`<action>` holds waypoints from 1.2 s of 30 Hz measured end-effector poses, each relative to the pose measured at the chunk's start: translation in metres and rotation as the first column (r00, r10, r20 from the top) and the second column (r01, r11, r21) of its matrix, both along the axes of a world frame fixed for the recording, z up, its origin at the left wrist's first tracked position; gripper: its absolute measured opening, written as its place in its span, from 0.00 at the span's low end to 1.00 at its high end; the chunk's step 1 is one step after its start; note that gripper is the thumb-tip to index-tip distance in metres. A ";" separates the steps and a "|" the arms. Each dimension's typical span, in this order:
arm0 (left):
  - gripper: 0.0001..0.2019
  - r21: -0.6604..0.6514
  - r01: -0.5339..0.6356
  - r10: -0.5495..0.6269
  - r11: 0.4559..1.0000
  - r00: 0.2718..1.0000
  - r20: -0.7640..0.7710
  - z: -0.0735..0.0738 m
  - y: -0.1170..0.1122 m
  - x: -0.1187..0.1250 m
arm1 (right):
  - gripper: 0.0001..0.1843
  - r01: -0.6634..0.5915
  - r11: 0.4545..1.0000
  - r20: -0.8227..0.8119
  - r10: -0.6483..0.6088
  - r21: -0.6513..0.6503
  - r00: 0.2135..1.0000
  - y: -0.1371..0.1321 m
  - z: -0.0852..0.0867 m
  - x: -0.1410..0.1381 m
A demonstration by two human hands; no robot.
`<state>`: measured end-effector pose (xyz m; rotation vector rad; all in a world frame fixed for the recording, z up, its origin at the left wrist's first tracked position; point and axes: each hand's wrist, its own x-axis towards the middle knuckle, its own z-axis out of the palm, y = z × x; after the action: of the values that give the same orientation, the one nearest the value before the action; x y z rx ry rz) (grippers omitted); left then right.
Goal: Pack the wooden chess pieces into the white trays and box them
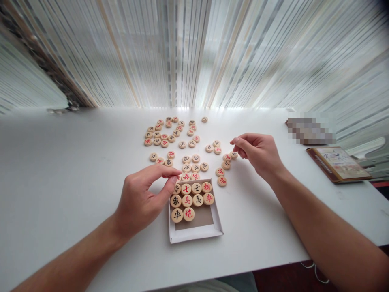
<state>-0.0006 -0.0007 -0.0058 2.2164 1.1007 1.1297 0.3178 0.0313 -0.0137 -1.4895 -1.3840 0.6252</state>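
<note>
An open shallow cardboard box (196,234) lies on the white table, holding rows of round wooden xiangqi pieces (189,214) with red and black characters. My left hand (146,198) is at the box's far left corner. Its thumb and forefinger are pinched together, partly covering a piece behind the corner; whether they grip anything is hidden. To the right, my right hand (258,156) hovers beside a short line of loose pieces (225,165). Its fingertips are drawn together, and I cannot make out anything between them.
Many more loose xiangqi pieces (157,135) are scattered on the table (91,162) beyond the box. At the right lie a brown box with a picture on its lid (338,162) and a partly blurred flat item (310,129). Striped curtains (188,52) hang along the back edge.
</note>
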 end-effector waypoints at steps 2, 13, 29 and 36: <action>0.06 -0.001 -0.004 0.004 1.000 1.000 -0.004 -0.001 0.000 0.000 | 0.11 0.003 1.000 -0.010 -0.003 0.005 1.000 0.002 -0.002 0.001; 0.06 -0.011 0.003 -0.004 1.000 1.000 -0.003 -0.002 0.000 0.001 | 0.07 -0.218 0.973 0.305 0.184 0.080 0.935 -0.016 -0.012 -0.027; 0.06 -0.033 0.001 -0.002 0.999 1.000 -0.018 -0.002 -0.001 0.002 | 0.04 -0.355 0.934 0.430 0.305 0.039 0.850 -0.013 -0.022 -0.041; 0.07 -0.035 0.012 -0.012 0.999 1.000 0.005 0.000 -0.004 0.005 | 0.07 -0.293 0.949 0.315 0.244 0.117 0.917 -0.028 -0.008 -0.042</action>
<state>0.0045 -0.0050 -0.0061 2.1891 1.0952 1.1017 0.2755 0.0031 -0.0222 -1.3083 -1.8512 0.4534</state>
